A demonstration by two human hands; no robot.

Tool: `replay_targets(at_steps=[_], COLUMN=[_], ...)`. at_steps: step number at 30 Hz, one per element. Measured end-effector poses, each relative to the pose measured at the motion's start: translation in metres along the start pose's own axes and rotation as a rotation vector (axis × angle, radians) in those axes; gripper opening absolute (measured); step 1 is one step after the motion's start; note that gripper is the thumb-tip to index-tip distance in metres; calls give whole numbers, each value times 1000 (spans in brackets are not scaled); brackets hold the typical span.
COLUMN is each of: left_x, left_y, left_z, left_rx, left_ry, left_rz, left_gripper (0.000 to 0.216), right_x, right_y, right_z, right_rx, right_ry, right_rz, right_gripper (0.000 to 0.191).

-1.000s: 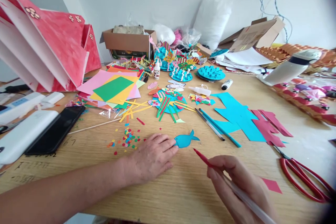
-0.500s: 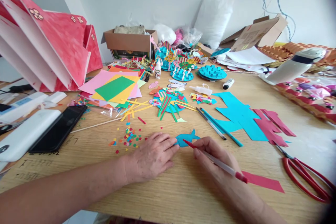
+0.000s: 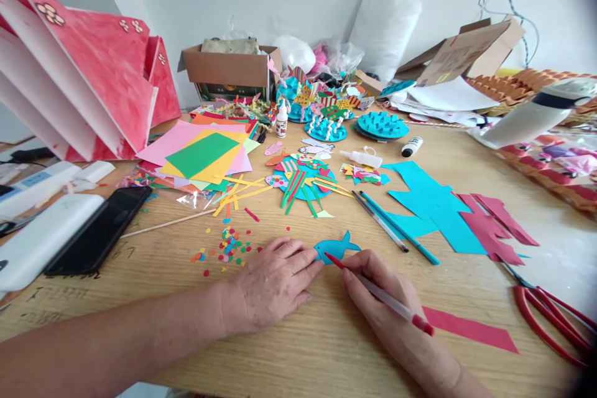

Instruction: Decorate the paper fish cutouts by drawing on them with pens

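A small blue paper fish [image 3: 336, 249] with a dark dot for an eye lies on the wooden table between my hands. My left hand [image 3: 282, 280] rests flat, its fingers stretched out and their tips at the fish's head end. In my right hand [image 3: 382, 289] is a red gel pen [image 3: 387, 303], its tip at the fish's body close to the head. Loose coloured paper dots [image 3: 231, 245] lie beyond my left hand. A red paper strip [image 3: 476, 328] sits to the right of my right wrist, with red-handled scissors [image 3: 555, 317] farther right.
Blue paper offcuts [image 3: 433, 205], red offcuts [image 3: 494, 224] and two pens [image 3: 396, 227] lie right of centre. Behind the fish is a decorated blue disc [image 3: 305, 180]. Stacked coloured paper [image 3: 200, 155], a phone [image 3: 100, 230] and a power bank [image 3: 49, 239] are left.
The view has shifted slightly, so things on the right appear farther right. The pen tip has moved a little toward the fish's head. My left hand stays by the fish.
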State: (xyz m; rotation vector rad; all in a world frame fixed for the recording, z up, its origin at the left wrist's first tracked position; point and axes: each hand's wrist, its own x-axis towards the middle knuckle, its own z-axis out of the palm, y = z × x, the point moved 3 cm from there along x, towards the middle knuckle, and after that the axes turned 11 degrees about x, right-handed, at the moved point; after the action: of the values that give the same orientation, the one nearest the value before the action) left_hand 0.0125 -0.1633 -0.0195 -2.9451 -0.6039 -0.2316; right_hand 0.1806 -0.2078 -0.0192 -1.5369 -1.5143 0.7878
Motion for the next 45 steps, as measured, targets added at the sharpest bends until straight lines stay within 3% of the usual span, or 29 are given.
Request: replay_targets(at_steps=[45], left_x=[1], left_y=[2], left_z=[0], left_rx=[-25], left_ry=[-29], left_rz=[-41], left_gripper=[47], right_x=[1], right_y=[0], right_z=[2], right_rx=[-13], right_ry=[-57], right_rz=[45], right_gripper=[14])
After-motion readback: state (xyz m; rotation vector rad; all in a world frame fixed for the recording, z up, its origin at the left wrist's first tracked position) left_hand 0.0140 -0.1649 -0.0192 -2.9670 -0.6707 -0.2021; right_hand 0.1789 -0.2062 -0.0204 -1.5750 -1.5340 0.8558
